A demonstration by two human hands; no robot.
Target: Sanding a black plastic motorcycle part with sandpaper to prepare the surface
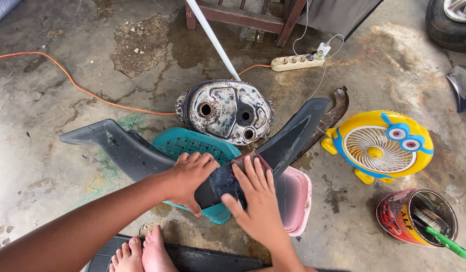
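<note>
Sanding step: the left hand (190,176) grips the dark V-shaped fairing panel (142,153) lying across a teal stool (192,143); the right hand (255,194), fingers flat, presses sandpaper (248,160) (brownish) on it. Next needs even strokes, I judge.

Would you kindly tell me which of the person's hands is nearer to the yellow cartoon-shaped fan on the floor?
The right hand. It presses on the dark plastic panel, just left of the yellow cartoon-shaped fan; the left hand grips the panel farther left.
</note>
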